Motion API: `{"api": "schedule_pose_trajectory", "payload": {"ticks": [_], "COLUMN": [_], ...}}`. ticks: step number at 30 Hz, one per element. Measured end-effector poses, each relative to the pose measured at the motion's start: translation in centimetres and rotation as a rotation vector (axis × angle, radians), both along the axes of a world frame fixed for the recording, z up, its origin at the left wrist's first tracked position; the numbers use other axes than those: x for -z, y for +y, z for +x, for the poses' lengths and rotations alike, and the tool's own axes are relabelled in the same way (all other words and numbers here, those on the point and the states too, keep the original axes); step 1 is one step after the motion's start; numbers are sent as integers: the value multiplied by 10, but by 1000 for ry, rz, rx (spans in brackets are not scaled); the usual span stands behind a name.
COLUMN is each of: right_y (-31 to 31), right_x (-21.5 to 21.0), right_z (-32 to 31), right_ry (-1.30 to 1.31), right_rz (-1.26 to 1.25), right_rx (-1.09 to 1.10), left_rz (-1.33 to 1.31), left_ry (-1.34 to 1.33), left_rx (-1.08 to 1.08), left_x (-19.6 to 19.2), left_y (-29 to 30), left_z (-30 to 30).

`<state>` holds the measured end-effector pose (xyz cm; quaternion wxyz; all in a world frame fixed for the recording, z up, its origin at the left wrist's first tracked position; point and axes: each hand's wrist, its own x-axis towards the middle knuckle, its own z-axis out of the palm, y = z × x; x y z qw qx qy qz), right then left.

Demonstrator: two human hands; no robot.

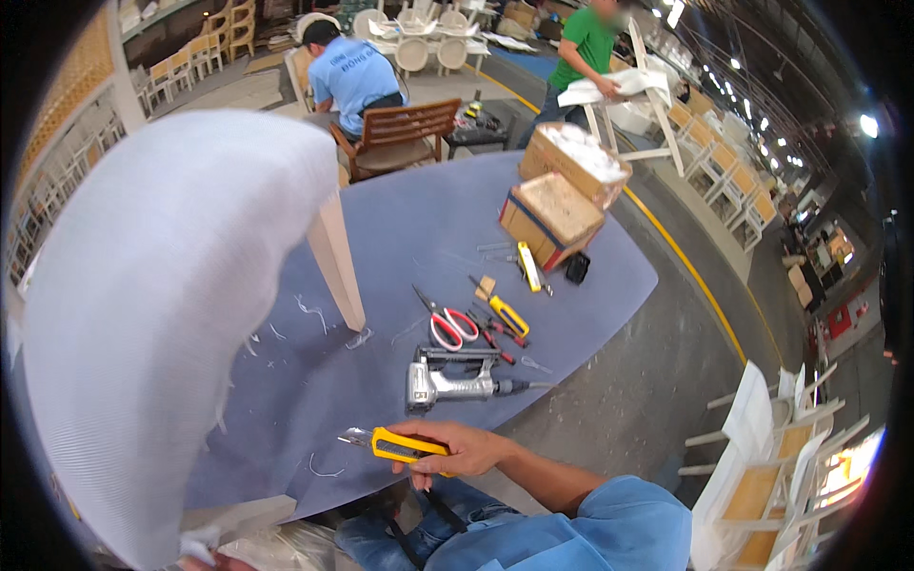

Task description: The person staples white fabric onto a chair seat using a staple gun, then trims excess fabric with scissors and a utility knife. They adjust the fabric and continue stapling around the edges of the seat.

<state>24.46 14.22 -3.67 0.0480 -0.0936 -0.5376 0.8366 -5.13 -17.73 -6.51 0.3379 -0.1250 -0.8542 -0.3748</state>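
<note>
My right hand is wrapped around a yellow utility knife, its blade out and pointing left above the table. At the left, a large curved chair part covered in whitish fabric stands on the table, with a pale wooden leg touching the top. Only a little of my left hand shows at the bottom edge, closed on a loose bit of white fabric by the chair's lower end. Frayed threads hang along the fabric's edge.
Beyond the knife lie a silver staple gun with a hose, red-handled scissors, pliers, a yellow screwdriver and another yellow cutter. Two cardboard boxes stand farther back. Two people work beyond the table; stacked chairs are at right.
</note>
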Motion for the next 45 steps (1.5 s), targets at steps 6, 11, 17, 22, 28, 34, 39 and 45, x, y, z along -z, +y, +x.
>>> {"api": "schedule_pose_trajectory", "payload": {"ticks": [6,11,17,22,28,34,39,45], "right_y": [-13,-25,-46,-67,-86,-91,-92,-71], "right_x": [62,46,-35,-119,-171,-187,-186,-159], "right_z": [-7,-18,-31,-65,-104,-128,-146,-156], "right_ry": [90,28,352,430,656,690,912,848], "right_rz": [65,338,828,1266,1730,1852,1919,1763], "right_rx": [89,106,145,91,-71,-126,-13,112], "left_rz": [565,1086,804,961,946,885,897,893], "left_ry": [383,-177,80,111,190,240,290,368], "left_rx": [520,620,794,833,648,676,719,719], "left_x": [1,-23,-54,-56,-59,-49,-51,-51], "left_y": [30,61,66,72,74,75,73,74], "left_z": [-32,-6,21,25,23,19,17,13]}}
